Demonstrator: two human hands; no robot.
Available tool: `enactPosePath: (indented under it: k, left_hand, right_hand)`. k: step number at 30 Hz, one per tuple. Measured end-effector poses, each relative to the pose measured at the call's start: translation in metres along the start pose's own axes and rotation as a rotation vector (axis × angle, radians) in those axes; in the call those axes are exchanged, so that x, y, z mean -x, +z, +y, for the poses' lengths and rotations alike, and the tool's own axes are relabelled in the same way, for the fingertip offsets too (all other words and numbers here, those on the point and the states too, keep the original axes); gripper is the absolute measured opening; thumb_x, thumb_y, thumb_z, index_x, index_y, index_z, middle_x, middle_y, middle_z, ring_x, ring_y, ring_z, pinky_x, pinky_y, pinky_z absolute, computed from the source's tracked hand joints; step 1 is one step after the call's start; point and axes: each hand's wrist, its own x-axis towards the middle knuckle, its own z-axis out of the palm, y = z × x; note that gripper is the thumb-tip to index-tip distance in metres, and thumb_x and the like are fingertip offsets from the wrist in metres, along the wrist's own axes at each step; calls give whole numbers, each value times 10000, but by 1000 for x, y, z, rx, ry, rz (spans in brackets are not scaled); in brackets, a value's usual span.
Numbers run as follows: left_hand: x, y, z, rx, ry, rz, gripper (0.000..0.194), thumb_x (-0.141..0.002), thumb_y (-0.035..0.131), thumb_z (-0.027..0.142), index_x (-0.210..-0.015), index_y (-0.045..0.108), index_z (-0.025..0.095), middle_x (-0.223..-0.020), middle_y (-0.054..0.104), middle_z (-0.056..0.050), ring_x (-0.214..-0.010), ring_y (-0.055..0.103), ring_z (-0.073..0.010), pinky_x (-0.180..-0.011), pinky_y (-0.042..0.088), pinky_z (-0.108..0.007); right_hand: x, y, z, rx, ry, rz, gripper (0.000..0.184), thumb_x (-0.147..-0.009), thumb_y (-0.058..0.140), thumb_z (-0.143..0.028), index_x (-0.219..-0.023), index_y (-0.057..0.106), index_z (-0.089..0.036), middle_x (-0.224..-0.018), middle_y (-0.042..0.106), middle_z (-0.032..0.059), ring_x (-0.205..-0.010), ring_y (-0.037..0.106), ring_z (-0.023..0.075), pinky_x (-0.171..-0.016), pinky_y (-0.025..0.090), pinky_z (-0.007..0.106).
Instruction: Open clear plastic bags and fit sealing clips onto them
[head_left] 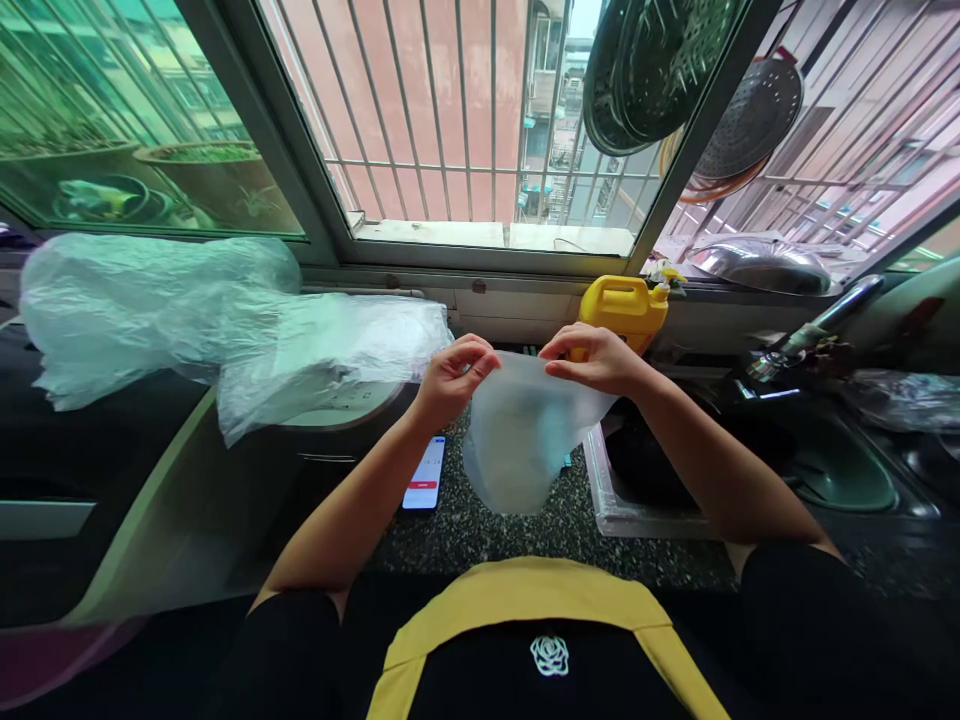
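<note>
A thin, translucent plastic bag (514, 450) hangs in front of me above the speckled counter (450, 545). At its upper left corner, my left hand (455, 377) is closed, thumb and fingertips pinching the edge. My right hand (598, 358) grips the top edge further right between thumb and fingers. The edge between both hands is held up, and the lower part droops with a rounded bottom. Whether the bag's mouth is parted, I cannot tell. A phone (425, 473) with a lit screen lies on the counter below my left hand.
Behind my right hand stands a yellow jug (622, 308). A plastic-edged tray (604, 500) lies under my right forearm, beside the sink (855, 480) and faucet (795, 345). Crumpled plastic sheeting (337, 340) covers things at left. Pans (757, 110) hang by the barred window.
</note>
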Motion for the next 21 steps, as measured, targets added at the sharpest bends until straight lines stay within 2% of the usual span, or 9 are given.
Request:
enactPosePath:
  k: [5, 10, 13, 17, 21]
  left_hand:
    - [3, -5, -3, 39, -25, 55, 325, -776, 638, 481, -678, 657, 172, -728, 586, -24, -708, 533, -123, -671, 431, -246]
    - [17, -4, -28, 183, -148, 50, 448, -681, 677, 588, -869, 676, 181, -724, 620, -7, -639, 534, -114, -621, 433, -237]
    - [26, 1, -39, 153, -182, 63, 420, -676, 689, 574, -784, 692, 169, -710, 626, -15, -652, 545, -119, -648, 439, -247]
    - [31, 7, -40, 67, -125, 108, 369, -714, 675, 534, -660, 700, 170, -690, 629, -28, -685, 555, -132, -693, 441, -266]
    - [30, 9, -39, 57, -96, 46, 339, -746, 660, 500, -667, 704, 174, -686, 607, -20, -654, 531, -117, -649, 425, -252]
  right_hand:
    - [-3, 11, -3, -66, -2, -21, 224, -788, 604, -354, -655, 642, -179, -665, 619, 27, -659, 547, 123, -643, 447, 281]
    - [-2, 8, -9, -54, -25, 26, 205, -791, 602, -329, -655, 629, -179, -666, 601, 24, -656, 525, 116, -628, 435, 277]
    - [-1, 1, -9, -62, -1, 64, 211, -782, 612, -338, -649, 622, -175, -660, 588, 22, -643, 514, 112, -612, 430, 276]
    - [0, -7, -8, -87, 59, 39, 223, -762, 630, -378, -676, 636, -173, -672, 602, 18, -642, 520, 109, -617, 439, 277]
    - [-8, -11, -18, -120, 114, 13, 263, -727, 661, -412, -815, 678, -166, -726, 638, 21, -669, 542, 112, -638, 451, 277]
